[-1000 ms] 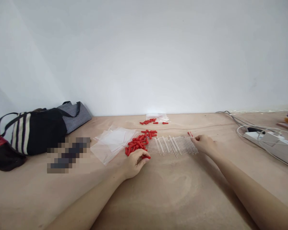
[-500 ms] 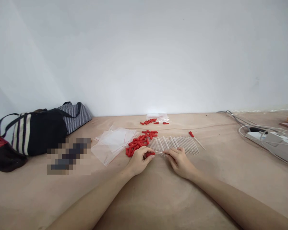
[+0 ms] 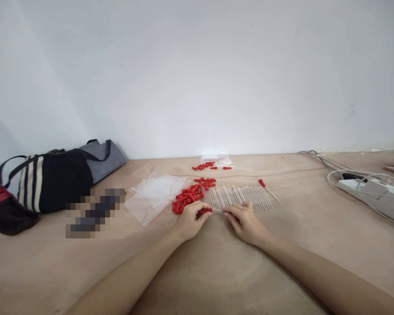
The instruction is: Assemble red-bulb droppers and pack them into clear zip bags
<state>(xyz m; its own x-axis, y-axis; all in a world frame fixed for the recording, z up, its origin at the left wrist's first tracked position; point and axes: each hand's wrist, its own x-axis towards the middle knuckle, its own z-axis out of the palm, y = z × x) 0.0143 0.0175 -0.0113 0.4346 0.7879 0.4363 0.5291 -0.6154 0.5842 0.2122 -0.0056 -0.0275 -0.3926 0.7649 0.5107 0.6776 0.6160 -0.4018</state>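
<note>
My left hand (image 3: 191,220) pinches a red rubber cap (image 3: 205,211) at the near left end of a row of clear thin tubes (image 3: 246,195). My right hand (image 3: 244,220) pinches one clear tube (image 3: 218,210) whose end meets the cap. Just beyond my left hand lies a pile of red caps (image 3: 190,194). A finished dropper with a red cap (image 3: 268,190) lies at the right end of the row, apart from both hands.
Clear zip bags (image 3: 153,195) lie left of the caps. A smaller bag with several red caps (image 3: 212,164) is near the wall. A striped tote bag (image 3: 49,179) sits at far left. A power strip with cables (image 3: 364,188) lies at right.
My right hand left the capped dropper at the row's right end and came to the near left, taking a clear tube. My left hand brought a red cap up to meet it.
</note>
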